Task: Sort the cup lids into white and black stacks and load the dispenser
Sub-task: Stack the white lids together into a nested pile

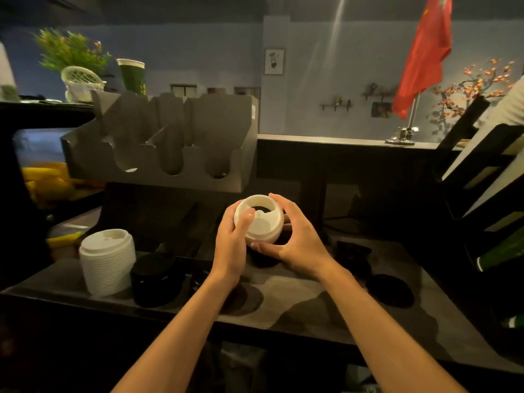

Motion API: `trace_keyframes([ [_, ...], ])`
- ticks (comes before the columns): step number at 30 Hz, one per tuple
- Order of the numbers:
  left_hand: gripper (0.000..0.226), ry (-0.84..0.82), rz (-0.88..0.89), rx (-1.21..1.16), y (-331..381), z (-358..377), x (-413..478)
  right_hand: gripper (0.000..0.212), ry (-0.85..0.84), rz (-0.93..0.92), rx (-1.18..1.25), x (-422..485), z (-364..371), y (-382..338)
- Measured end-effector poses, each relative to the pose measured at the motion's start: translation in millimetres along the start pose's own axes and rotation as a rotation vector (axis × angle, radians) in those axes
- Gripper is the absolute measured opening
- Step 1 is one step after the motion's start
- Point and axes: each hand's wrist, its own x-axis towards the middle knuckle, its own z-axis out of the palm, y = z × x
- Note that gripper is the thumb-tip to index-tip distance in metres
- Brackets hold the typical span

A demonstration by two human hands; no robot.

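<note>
Head view: left hand [231,248] and right hand [300,245] fingers [283,203] curl around white lids [262,222]. Left of the fingers, white stack [107,262] and black stack [156,279] stand side by side; beyond, the dispenser [181,131] shows white in its left slot.

A red flag [425,52] stood on a metal stand [402,137] on the back counter [320,139], near a branch of orange blossoms [479,86]. Off to the left a green paper cup [132,76] sat beside a leafy plant [71,49] in a white woven basket [80,80], and a small framed picture [274,61] hung on the wall [334,80].
</note>
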Motion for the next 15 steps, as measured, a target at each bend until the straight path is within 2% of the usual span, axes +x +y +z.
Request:
trace_keyframes([
  [8,0.035,0.123,0.121,0.108,21,-102,-13,0.091,-0.075,-0.083,0.135,19,90,-53],
  [12,0.042,0.222,0.112,0.155,28,-147,-10,0.078,-0.187,-0.086,0.187,31,126,-77],
  [15,0.043,0.276,0.119,0.191,32,-176,-6,0.079,-0.231,-0.081,0.222,39,148,-91],
])
